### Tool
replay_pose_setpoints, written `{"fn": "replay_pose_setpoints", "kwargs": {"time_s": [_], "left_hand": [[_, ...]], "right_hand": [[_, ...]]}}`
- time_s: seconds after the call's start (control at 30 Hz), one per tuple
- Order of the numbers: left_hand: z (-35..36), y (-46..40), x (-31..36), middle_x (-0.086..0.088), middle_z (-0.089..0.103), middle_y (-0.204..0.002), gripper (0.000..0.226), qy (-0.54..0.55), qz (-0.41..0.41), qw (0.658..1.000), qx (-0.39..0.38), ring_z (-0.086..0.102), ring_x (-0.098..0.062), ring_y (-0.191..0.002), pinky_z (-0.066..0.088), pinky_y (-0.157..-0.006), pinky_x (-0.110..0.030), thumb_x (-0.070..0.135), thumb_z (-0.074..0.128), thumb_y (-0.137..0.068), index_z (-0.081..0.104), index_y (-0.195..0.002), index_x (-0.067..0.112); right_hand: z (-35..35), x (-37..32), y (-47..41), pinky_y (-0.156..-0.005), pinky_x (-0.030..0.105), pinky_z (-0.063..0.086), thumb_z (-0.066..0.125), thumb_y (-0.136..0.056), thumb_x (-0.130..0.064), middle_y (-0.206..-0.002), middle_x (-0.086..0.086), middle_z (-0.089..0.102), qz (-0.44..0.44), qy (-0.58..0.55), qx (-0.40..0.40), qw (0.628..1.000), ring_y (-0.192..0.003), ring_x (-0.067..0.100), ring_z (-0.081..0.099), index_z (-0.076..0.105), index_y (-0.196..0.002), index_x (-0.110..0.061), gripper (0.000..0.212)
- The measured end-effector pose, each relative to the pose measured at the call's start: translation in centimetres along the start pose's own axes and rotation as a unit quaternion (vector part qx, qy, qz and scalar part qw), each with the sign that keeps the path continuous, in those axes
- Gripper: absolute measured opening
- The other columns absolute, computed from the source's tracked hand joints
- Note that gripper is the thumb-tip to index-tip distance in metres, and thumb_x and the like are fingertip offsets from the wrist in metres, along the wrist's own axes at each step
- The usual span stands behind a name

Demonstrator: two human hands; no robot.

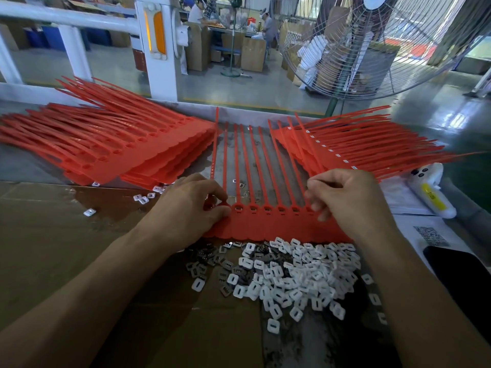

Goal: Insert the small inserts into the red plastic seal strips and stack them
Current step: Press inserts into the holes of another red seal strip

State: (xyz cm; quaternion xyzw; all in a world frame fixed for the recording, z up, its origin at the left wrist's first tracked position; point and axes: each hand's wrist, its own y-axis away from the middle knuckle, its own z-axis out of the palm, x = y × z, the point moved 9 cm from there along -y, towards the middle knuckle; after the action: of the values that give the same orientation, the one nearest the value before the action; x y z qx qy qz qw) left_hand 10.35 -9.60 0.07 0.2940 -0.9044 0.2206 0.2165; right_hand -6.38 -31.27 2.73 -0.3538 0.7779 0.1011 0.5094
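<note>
A red seal strip sheet [273, 224] lies flat in front of me, its several thin tails pointing away. My left hand [191, 205] rests on its left end, thumb and fingers pinching at the leftmost socket. My right hand [348, 197] hovers over the right end with its fingers curled down onto the sockets; whether it holds an insert is hidden. A heap of small white and dark inserts [292, 274] lies just below the sheet. A stack of red strips [111, 144] is at the left, and another stack [358, 147], carrying white inserts, at the right.
Cardboard [66, 248] covers the table's left part, with loose inserts [144, 199] on it. A white device with a yellow label [430, 197] and a dark phone [457, 272] lie at the right. A large floor fan [372, 43] stands beyond the table edge.
</note>
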Motion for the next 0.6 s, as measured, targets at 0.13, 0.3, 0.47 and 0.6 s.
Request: {"fn": "replay_pose_setpoints", "kwargs": {"time_s": [0.13, 0.3, 0.47, 0.6], "left_hand": [[0.1, 0.0, 0.0, 0.017, 0.054, -0.108, 0.026, -0.002, 0.002, 1.000, -0.003, 0.053, -0.009, -0.105, 0.047, -0.096, -0.033, 0.046, 0.072, -0.088, 0.071, -0.112, 0.036], [0.2, 0.0, -0.1, 0.019, 0.052, -0.106, 0.026, 0.000, 0.000, 1.000, -0.004, 0.053, -0.009, -0.105, 0.047, -0.095, -0.033, 0.047, 0.072, -0.088, 0.070, -0.112, 0.037], [0.3, -0.1, -0.2, 0.021, 0.051, -0.105, 0.025, 0.002, -0.002, 1.000, -0.010, 0.053, -0.009, -0.104, 0.048, -0.096, -0.035, 0.048, 0.072, -0.088, 0.070, -0.111, 0.038], [0.2, -0.1, -0.2, 0.020, 0.052, -0.106, 0.025, 0.005, -0.007, 1.000, -0.012, 0.053, -0.010, -0.105, 0.048, -0.098, -0.038, 0.048, 0.072, -0.088, 0.070, -0.111, 0.038]], "right_hand": [[-0.8, 2.1, -0.8, -0.040, 0.024, 0.047, 0.066, -0.097, -0.009, -0.067, 0.003, 0.075, 0.038, 0.037, -0.008, 0.999, -0.046, 0.013, 0.063, 0.072, -0.084, -0.014, 0.015], [-0.8, 3.2, -1.0, -0.044, 0.023, 0.040, 0.069, -0.095, -0.021, -0.064, -0.006, 0.073, 0.048, 0.123, -0.039, 0.990, -0.042, 0.001, 0.055, 0.074, -0.079, -0.019, 0.016], [0.0, 3.0, -0.6, -0.052, 0.023, 0.034, 0.072, -0.093, -0.026, -0.059, -0.013, 0.070, 0.044, 0.165, -0.065, 0.983, -0.040, -0.003, 0.052, 0.076, -0.079, -0.022, 0.015], [0.3, 2.9, -0.4, -0.049, 0.018, 0.032, 0.073, -0.093, -0.026, -0.056, -0.014, 0.068, 0.049, 0.178, -0.074, 0.980, -0.044, -0.007, 0.054, 0.076, -0.079, -0.024, 0.014]]}}
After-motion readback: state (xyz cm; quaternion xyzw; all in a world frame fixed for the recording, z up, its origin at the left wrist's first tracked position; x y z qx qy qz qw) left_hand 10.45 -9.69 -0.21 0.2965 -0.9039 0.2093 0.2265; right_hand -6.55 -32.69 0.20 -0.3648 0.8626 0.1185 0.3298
